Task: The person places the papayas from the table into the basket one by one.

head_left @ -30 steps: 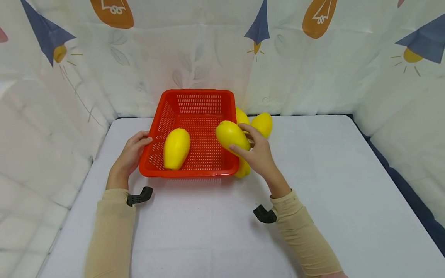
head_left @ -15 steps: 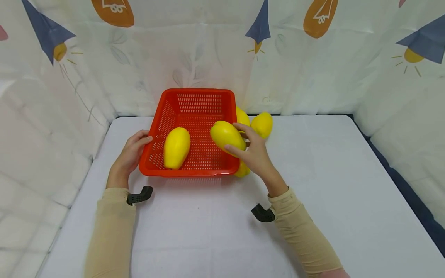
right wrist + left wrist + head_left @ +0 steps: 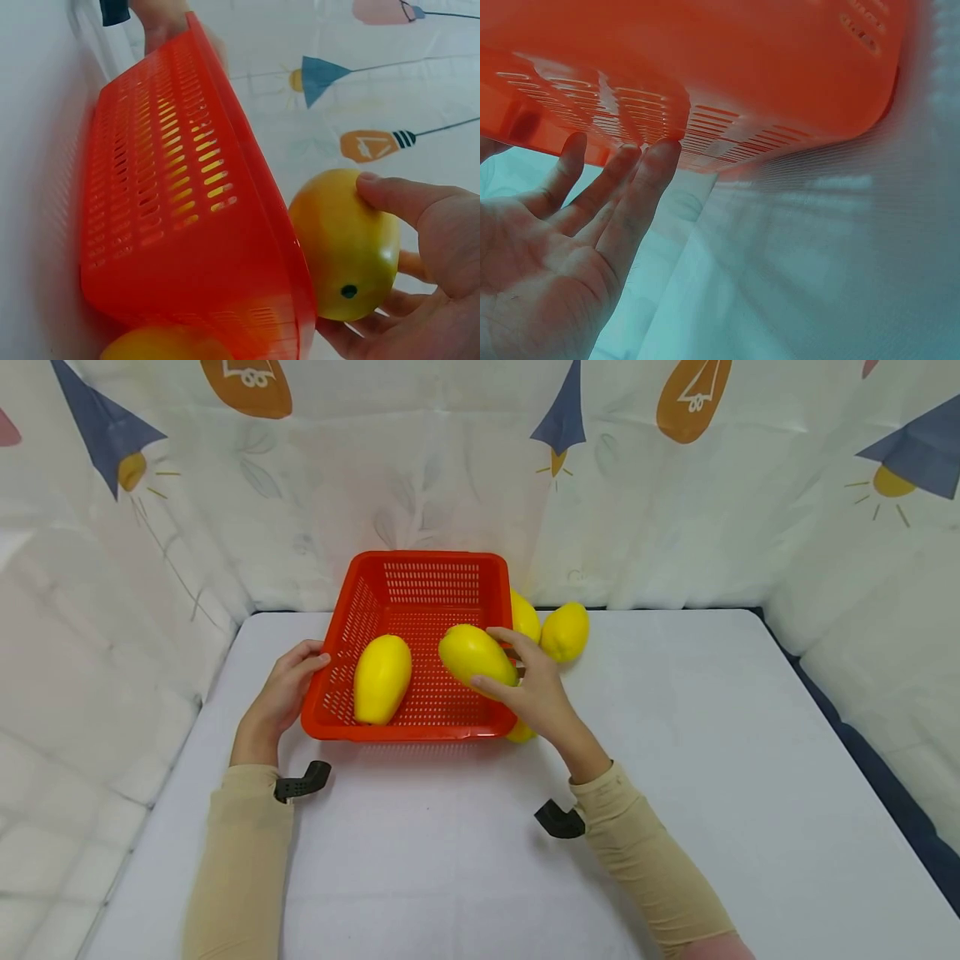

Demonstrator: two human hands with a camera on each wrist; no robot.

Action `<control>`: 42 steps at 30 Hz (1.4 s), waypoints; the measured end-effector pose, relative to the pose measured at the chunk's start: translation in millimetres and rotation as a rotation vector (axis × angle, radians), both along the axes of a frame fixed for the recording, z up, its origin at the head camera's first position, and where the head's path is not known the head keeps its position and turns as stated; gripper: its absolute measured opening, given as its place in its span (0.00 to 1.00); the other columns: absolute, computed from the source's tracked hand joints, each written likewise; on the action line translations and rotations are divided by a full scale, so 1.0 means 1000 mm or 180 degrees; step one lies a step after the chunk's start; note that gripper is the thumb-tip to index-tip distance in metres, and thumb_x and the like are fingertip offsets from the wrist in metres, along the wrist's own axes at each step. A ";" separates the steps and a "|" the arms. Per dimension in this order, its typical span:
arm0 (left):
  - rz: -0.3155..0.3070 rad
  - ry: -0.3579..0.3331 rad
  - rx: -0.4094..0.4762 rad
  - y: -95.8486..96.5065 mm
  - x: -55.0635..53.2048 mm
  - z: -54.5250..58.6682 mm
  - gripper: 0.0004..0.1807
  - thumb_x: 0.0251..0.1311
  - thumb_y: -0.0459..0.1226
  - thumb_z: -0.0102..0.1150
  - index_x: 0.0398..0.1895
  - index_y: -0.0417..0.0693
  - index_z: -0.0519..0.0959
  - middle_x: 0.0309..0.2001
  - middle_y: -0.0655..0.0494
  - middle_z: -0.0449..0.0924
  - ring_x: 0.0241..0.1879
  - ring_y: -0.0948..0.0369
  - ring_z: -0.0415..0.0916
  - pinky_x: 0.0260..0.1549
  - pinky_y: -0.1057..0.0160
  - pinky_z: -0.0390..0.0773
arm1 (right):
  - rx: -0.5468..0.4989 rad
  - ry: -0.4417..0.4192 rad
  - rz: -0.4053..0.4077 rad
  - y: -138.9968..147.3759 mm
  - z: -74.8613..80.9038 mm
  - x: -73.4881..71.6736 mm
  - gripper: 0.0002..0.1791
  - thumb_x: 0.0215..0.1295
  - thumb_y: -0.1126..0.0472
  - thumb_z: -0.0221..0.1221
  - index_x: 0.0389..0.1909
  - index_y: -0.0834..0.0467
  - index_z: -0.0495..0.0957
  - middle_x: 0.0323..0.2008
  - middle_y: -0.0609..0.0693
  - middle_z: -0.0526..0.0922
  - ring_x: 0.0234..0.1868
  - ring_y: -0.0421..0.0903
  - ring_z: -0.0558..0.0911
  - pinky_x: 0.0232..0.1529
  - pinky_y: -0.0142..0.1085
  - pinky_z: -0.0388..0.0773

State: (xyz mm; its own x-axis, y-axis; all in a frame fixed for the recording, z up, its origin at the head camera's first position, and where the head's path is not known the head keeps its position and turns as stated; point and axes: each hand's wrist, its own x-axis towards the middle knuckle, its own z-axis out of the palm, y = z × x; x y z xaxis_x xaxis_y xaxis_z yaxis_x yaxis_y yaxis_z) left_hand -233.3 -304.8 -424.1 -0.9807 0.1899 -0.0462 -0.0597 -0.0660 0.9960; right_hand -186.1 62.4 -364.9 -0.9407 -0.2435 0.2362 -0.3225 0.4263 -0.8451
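Held fruit: yellow fruit (image 3: 474,653), over the right-hand part of the basket (image 3: 416,733); clock taken from the head view, 12 pointing away from the person.
Long axis: 10 to 4 o'clock, the 4 o'clock end towards the palm.
Height: in the right wrist view it shows above the rim line; gap to the basket floor cannot be told.
Nearer hand: right hand (image 3: 542,693), at 4 o'clock of the held fruit, grasping it, thumb on the near side, fingers round the far side.
Governing relation, as judged: the held fruit is inside the line of the 3 o'clock wall, with bare basket floor between it and the resting fruit (image 3: 382,680).
Resting fruit: inside the basket, at 8 o'clock of the held fruit, long axis roughly 1 to 7; the two stand apart.
Left hand: left hand (image 3: 287,685), well apart from the held fruit at 9 o'clock, gripping the basket wall, thumb at the rim, fingers against the outside.
Outside the basket: far fruit (image 3: 526,617) and side fruit (image 3: 566,632), both towards 2 o'clock of the held fruit; near fruit (image 3: 522,732), partly hidden, towards 5.
Support: white table (image 3: 450,852).
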 end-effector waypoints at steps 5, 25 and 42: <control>-0.0018 0.0007 0.0008 0.000 0.000 0.000 0.10 0.71 0.40 0.47 0.50 0.47 0.71 0.43 0.57 0.78 0.40 0.64 0.78 0.38 0.70 0.81 | 0.0027 0.0044 0.0071 -0.004 -0.001 0.001 0.37 0.56 0.50 0.69 0.66 0.50 0.67 0.62 0.47 0.73 0.58 0.46 0.73 0.53 0.43 0.74; 0.0040 -0.0036 -0.0103 0.001 0.001 0.002 0.09 0.71 0.42 0.48 0.49 0.49 0.71 0.43 0.59 0.77 0.41 0.65 0.77 0.39 0.71 0.80 | 0.0340 0.0171 0.0268 -0.019 0.001 0.002 0.36 0.56 0.50 0.68 0.65 0.51 0.67 0.61 0.47 0.73 0.58 0.44 0.72 0.60 0.44 0.73; 0.0023 -0.0005 -0.0064 0.000 0.000 0.000 0.08 0.71 0.41 0.48 0.48 0.49 0.71 0.42 0.59 0.77 0.40 0.65 0.77 0.39 0.71 0.80 | 0.0542 0.0173 0.0417 -0.026 -0.002 0.001 0.36 0.57 0.51 0.69 0.65 0.52 0.67 0.61 0.48 0.73 0.58 0.44 0.73 0.61 0.43 0.73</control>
State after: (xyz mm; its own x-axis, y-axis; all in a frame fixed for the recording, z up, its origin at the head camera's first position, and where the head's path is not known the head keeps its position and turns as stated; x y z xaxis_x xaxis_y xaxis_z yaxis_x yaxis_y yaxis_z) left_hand -233.3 -304.9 -424.0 -0.9820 0.1819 -0.0516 -0.0610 -0.0462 0.9971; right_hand -185.0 36.8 -367.1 -0.8855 -0.4035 0.2306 -0.4276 0.5129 -0.7443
